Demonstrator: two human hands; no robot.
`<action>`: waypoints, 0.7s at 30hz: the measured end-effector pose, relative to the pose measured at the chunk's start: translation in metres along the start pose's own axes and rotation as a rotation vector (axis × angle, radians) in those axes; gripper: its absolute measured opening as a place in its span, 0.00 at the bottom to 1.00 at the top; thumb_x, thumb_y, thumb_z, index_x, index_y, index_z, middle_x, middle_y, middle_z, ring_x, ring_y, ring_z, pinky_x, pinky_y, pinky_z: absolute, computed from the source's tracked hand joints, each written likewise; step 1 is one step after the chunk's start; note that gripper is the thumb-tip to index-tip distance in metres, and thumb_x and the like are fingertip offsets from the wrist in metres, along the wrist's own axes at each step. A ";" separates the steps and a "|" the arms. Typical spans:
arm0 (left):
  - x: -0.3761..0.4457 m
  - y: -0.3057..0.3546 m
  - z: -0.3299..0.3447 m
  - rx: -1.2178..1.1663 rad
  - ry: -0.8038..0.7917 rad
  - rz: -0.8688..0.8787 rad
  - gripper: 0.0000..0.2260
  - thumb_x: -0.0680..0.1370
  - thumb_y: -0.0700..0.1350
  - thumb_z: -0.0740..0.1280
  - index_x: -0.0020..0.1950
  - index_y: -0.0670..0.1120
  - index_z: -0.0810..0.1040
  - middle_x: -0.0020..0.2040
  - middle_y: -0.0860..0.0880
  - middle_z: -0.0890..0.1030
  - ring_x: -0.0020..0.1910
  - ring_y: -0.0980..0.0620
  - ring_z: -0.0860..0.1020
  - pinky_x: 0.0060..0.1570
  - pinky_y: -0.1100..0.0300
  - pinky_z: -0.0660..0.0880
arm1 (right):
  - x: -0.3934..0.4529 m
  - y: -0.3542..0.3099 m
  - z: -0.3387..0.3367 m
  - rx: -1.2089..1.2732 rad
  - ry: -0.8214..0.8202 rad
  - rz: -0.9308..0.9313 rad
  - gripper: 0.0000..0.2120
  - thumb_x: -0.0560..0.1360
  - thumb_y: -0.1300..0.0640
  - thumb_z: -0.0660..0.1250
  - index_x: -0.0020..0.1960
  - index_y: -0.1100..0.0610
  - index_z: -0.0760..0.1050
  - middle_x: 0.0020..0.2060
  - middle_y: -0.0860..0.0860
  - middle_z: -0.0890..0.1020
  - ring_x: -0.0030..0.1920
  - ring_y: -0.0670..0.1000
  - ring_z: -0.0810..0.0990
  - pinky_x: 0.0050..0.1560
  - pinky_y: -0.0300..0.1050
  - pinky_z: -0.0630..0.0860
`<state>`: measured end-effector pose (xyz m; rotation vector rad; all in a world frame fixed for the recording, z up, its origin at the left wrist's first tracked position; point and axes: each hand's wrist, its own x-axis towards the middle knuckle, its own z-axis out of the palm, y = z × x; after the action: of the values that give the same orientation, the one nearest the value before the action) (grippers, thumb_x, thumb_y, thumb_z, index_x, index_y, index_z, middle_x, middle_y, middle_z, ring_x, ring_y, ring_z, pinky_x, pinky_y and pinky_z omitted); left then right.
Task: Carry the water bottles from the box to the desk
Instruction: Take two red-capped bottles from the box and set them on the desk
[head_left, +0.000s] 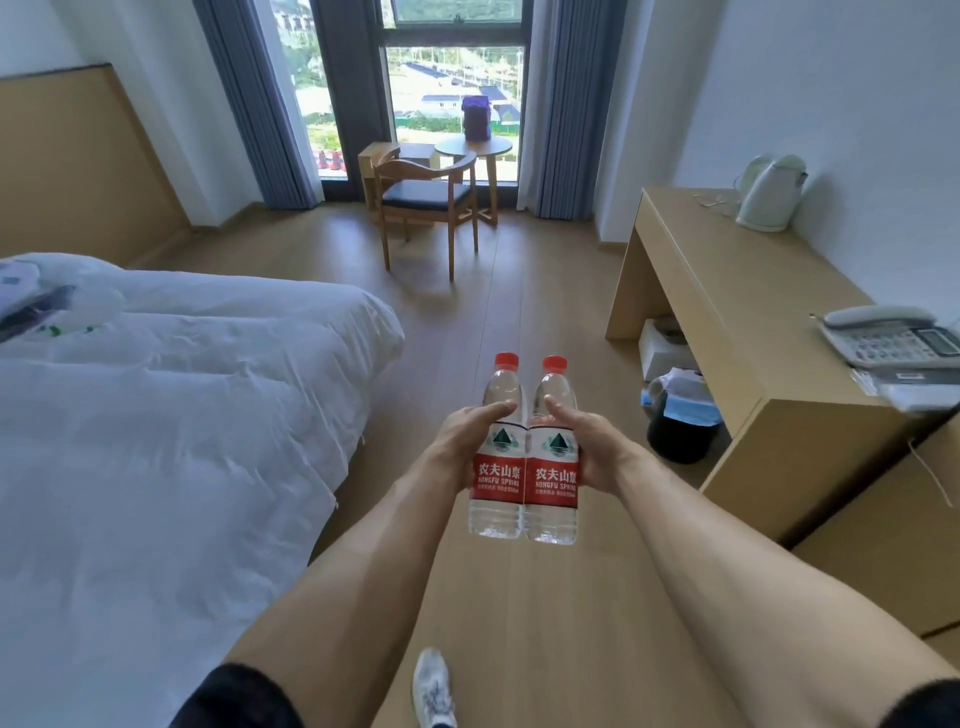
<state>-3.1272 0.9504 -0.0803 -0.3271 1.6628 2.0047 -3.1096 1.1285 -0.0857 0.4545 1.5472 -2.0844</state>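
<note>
Two water bottles, left bottle (496, 457) and right bottle (553, 462), red caps, red labels, upright and touching side by side, held out in mid-air over the wood floor (519, 291). Left hand (457, 441) wrapped round the left one, thumb across the front; right hand (592, 447) gripping the right one the same way. Not on the desk (727, 291) yet, which sits off to the right with a kettle (771, 195) at the far end and a phone (888, 338) nearer. Bed (156, 415) on the left, chair (426, 197) and small round table (474, 148) by the window
</note>
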 end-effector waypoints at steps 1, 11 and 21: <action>0.017 0.007 0.000 0.005 -0.004 0.000 0.25 0.78 0.48 0.73 0.70 0.40 0.71 0.62 0.35 0.81 0.60 0.34 0.81 0.64 0.36 0.75 | 0.014 -0.008 -0.003 0.003 0.009 -0.004 0.29 0.78 0.42 0.66 0.70 0.62 0.70 0.62 0.64 0.81 0.52 0.62 0.83 0.50 0.56 0.82; 0.200 0.110 -0.008 0.083 -0.142 -0.036 0.25 0.76 0.48 0.76 0.67 0.38 0.74 0.58 0.35 0.83 0.56 0.35 0.83 0.60 0.38 0.78 | 0.159 -0.113 -0.028 0.070 0.111 -0.047 0.28 0.79 0.40 0.65 0.69 0.60 0.72 0.58 0.63 0.83 0.47 0.60 0.85 0.48 0.54 0.83; 0.340 0.200 0.014 0.144 -0.250 -0.047 0.26 0.75 0.47 0.77 0.68 0.39 0.74 0.57 0.35 0.83 0.55 0.36 0.84 0.60 0.38 0.78 | 0.272 -0.204 -0.069 0.137 0.236 -0.118 0.28 0.80 0.41 0.63 0.70 0.61 0.71 0.61 0.65 0.81 0.64 0.67 0.78 0.67 0.65 0.73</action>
<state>-3.5159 1.0177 -0.0758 -0.0607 1.6133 1.7975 -3.4513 1.1878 -0.0929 0.6957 1.6006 -2.3062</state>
